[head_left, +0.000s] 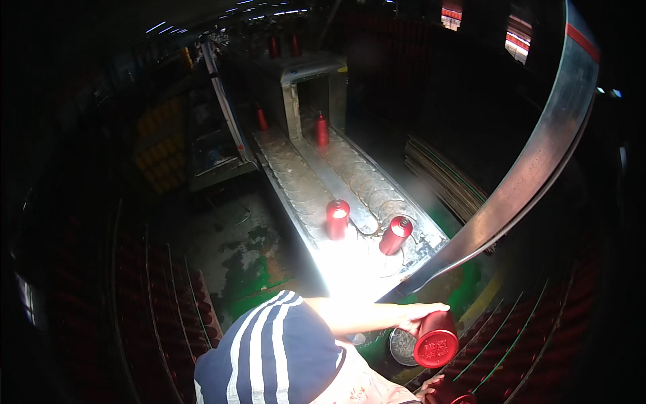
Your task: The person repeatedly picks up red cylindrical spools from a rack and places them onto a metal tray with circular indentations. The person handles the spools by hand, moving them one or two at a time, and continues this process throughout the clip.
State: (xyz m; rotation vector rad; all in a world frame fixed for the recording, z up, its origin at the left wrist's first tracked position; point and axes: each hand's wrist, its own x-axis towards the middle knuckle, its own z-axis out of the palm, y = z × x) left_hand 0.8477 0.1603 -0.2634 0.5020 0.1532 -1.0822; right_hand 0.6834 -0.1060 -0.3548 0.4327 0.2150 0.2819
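Observation:
My left arm, in a navy sleeve with white stripes, reaches across to the right. At its end my left hand [421,316] is closed around a red metal bottle [437,337], tipped so that its embossed round base faces up toward me. Just below, near the lower edge, my right hand [427,386] has its fingers against a second red bottle [449,390], largely cut off by the frame. Beside the left hand's bottle is a round metal container [402,347] with greyish contents, partly covered by that bottle.
Ahead stands a metal conveyor [330,168] leading to a box-shaped tunnel [315,74]. Red bottles stand upright on it, two close by [338,219] [396,236], others farther back. A curved metal strip [531,161] arches at the right. Racked red bottles [538,330] flank both sides. Glare whitens the conveyor's near end.

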